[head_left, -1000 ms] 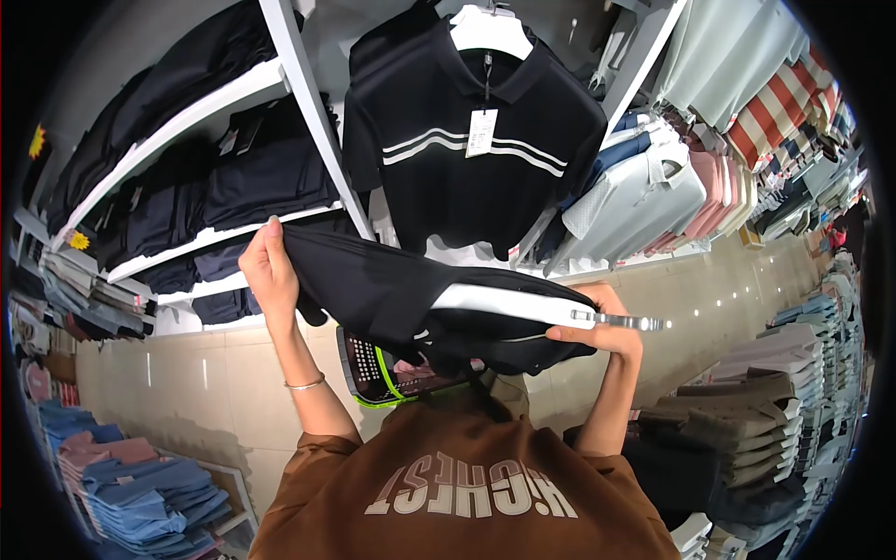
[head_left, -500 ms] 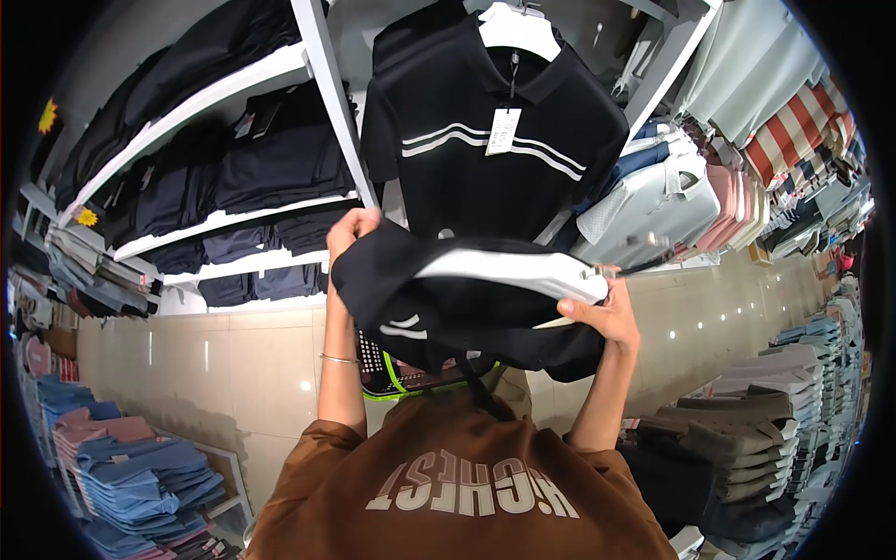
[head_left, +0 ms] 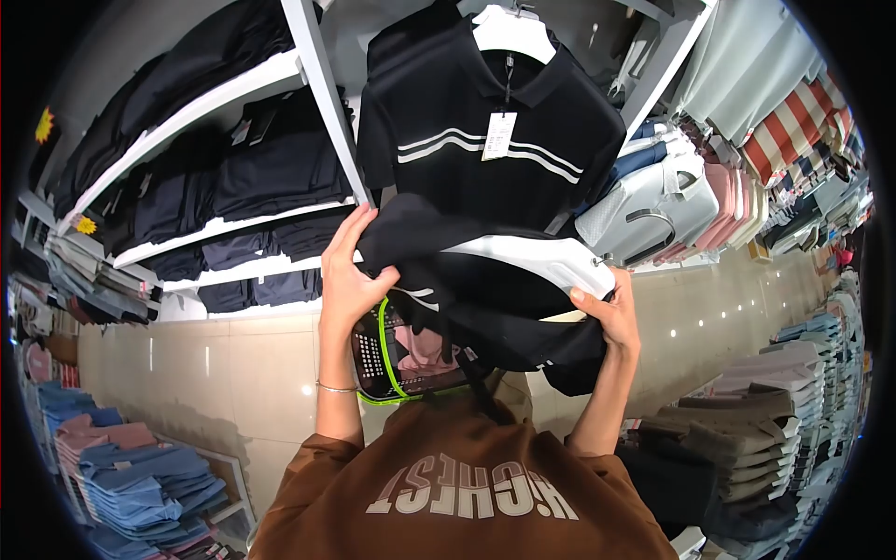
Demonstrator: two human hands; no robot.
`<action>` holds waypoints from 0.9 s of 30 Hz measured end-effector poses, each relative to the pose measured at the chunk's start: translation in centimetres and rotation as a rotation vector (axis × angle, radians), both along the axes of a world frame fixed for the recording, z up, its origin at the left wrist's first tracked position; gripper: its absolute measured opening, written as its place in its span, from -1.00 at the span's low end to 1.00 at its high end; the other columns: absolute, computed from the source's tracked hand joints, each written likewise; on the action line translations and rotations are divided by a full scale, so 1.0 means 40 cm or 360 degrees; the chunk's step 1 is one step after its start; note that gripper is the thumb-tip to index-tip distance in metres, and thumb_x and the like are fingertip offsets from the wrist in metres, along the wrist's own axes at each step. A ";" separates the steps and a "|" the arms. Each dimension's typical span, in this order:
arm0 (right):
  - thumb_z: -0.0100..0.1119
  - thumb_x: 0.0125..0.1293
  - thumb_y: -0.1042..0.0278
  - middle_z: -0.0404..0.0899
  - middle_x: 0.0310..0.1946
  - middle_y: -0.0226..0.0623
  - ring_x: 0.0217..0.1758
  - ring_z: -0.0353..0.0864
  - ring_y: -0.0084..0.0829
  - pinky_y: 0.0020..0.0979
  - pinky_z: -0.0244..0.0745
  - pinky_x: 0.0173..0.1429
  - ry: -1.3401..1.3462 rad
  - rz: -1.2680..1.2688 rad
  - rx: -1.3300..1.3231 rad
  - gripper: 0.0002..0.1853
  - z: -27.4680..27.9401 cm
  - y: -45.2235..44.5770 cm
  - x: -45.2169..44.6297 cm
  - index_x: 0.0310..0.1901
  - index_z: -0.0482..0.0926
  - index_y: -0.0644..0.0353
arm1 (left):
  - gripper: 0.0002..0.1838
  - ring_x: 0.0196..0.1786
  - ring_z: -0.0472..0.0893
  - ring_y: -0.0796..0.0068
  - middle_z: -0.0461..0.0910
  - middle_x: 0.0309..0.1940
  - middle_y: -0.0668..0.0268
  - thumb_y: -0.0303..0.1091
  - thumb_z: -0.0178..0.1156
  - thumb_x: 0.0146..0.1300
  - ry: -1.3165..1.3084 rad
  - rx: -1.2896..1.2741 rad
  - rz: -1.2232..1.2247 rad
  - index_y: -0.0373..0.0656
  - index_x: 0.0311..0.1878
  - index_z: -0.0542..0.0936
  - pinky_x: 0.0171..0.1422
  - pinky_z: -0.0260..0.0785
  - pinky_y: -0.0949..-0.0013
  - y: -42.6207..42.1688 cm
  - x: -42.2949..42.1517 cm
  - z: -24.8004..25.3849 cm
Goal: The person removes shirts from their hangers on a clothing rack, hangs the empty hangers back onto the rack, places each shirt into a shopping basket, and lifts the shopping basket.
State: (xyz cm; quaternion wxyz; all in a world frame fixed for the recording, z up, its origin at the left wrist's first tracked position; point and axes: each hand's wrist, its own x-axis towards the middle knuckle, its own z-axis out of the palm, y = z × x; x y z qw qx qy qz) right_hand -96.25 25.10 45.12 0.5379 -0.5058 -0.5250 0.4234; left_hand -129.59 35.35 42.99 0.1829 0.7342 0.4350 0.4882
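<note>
A black polo shirt (head_left: 513, 322) on a white hanger (head_left: 532, 257) is held sideways in front of me. My right hand (head_left: 614, 313) grips the hanger near its hook, thumb on the shirt side. My left hand (head_left: 353, 275) is at the shirt's other end, thumb spread from the straightened fingers, its palm beside the black fabric. A matching black polo shirt (head_left: 485, 177) with two white chest stripes and a white tag (head_left: 498, 136) hangs just beyond. Below the held shirt is a black basket with a green rim (head_left: 385, 350), with pink cloth (head_left: 425, 350) inside.
White shelves (head_left: 233, 224) with folded dark clothes are at the left. Hanging shirts (head_left: 653, 201) line the right side. Stacks of folded jeans (head_left: 140, 481) lie at lower left, and folded brown clothes (head_left: 728, 439) at lower right. Tiled floor (head_left: 233, 364) runs between them.
My left hand has loosened from the shirt's end, and its thumb has spread away. The held shirt has shifted, showing more of the basket and its pink cloth. My right hand keeps its grip.
</note>
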 end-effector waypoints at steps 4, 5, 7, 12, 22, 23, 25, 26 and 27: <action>0.45 0.02 0.32 0.53 -0.49 -0.50 -0.41 0.39 -0.68 -0.56 0.26 -0.29 0.0011 0.0063 -0.0037 -0.73 -0.001 -0.010 0.023 -0.33 0.62 0.31 | -0.40 -0.36 0.59 0.44 0.66 -0.29 0.12 -0.49 0.19 -0.27 -0.0054 -0.0333 -0.0205 -0.36 0.02 0.57 -0.18 0.42 0.47 -0.005 -0.038 0.033; 0.45 0.01 0.31 0.51 -0.50 -0.51 -0.41 0.38 -0.68 -0.56 0.26 -0.29 -0.0006 0.0071 -0.0044 -0.73 -0.005 -0.013 0.034 -0.34 0.61 0.30 | -0.44 -0.51 0.44 0.64 0.65 -0.40 0.16 -0.51 0.16 -0.24 0.0005 -0.0309 -0.0235 -0.37 0.00 0.59 -0.36 0.30 0.55 -0.008 -0.042 0.045; 0.45 0.00 0.30 0.50 -0.50 -0.51 -0.41 0.37 -0.67 -0.56 0.25 -0.29 -0.0045 0.0079 -0.0057 -0.72 -0.005 -0.021 0.054 -0.35 0.60 0.29 | -0.47 -0.51 0.41 0.69 0.65 -0.40 0.16 -0.55 0.13 -0.22 -0.0003 -0.0498 -0.0374 -0.37 -0.02 0.60 -0.39 0.27 0.55 -0.006 -0.060 0.048; 0.46 -0.03 0.26 0.51 -0.39 -0.46 -0.32 0.39 -0.64 -0.54 0.25 -0.20 -0.0067 -0.0106 -0.0003 -0.65 0.004 -0.047 0.059 -0.28 0.59 0.30 | -0.56 -0.34 0.53 0.68 0.66 -0.35 0.24 -0.68 -0.02 -0.11 -0.0343 -0.0843 -0.0758 -0.51 -0.09 0.60 -0.20 0.42 0.59 -0.022 -0.084 0.068; 0.40 0.04 0.28 0.52 -0.14 -0.41 -0.04 0.45 -0.56 -0.52 0.27 0.10 0.0236 -0.0130 0.0104 -0.48 -0.045 -0.034 0.049 0.04 0.50 0.27 | -0.68 -0.35 0.56 0.61 0.64 -0.40 0.28 -0.64 -0.08 -0.06 -0.1004 -0.0953 -0.0777 -0.46 -0.26 0.61 -0.17 0.43 0.56 0.001 -0.007 -0.082; 0.39 0.06 0.30 0.52 -0.13 -0.40 -0.04 0.45 -0.56 -0.52 0.27 0.11 0.0349 -0.0204 0.0109 -0.49 -0.053 -0.026 0.027 0.05 0.49 0.26 | -0.68 -0.30 0.56 0.60 0.63 -0.36 0.27 -0.64 -0.10 -0.06 -0.0898 -0.0944 -0.0644 -0.43 -0.26 0.60 -0.13 0.41 0.55 -0.012 0.038 -0.071; 0.34 0.12 0.37 0.52 -0.14 -0.42 -0.06 0.44 -0.58 -0.52 0.27 0.10 0.0540 -0.0375 0.0137 -0.56 -0.052 -0.001 -0.038 0.04 0.48 0.24 | -0.61 -0.16 0.57 0.45 0.60 -0.23 0.19 -0.60 -0.05 -0.16 -0.0524 -0.0973 -0.0690 -0.39 -0.20 0.59 -0.09 0.42 0.53 -0.032 0.098 -0.056; 0.32 0.15 0.38 0.51 -0.20 -0.46 -0.10 0.42 -0.62 -0.53 0.27 0.07 0.0599 -0.0403 0.0166 -0.65 -0.052 0.014 -0.065 -0.04 0.50 0.21 | -0.52 -0.18 0.58 0.43 0.59 -0.20 0.13 -0.53 0.01 0.00 -0.0027 -0.0875 -0.0852 -0.40 0.07 0.48 -0.02 0.43 0.45 -0.033 0.112 -0.072; 0.32 0.16 0.37 0.51 -0.22 -0.47 -0.12 0.42 -0.64 -0.54 0.27 0.05 0.0551 -0.0375 0.0194 -0.69 -0.054 0.026 -0.075 -0.07 0.51 0.20 | -0.46 -0.19 0.60 0.38 0.59 -0.17 0.09 -0.46 0.05 0.07 0.0280 -0.0941 -0.0925 -0.38 0.19 0.38 0.01 0.43 0.42 -0.047 0.132 -0.085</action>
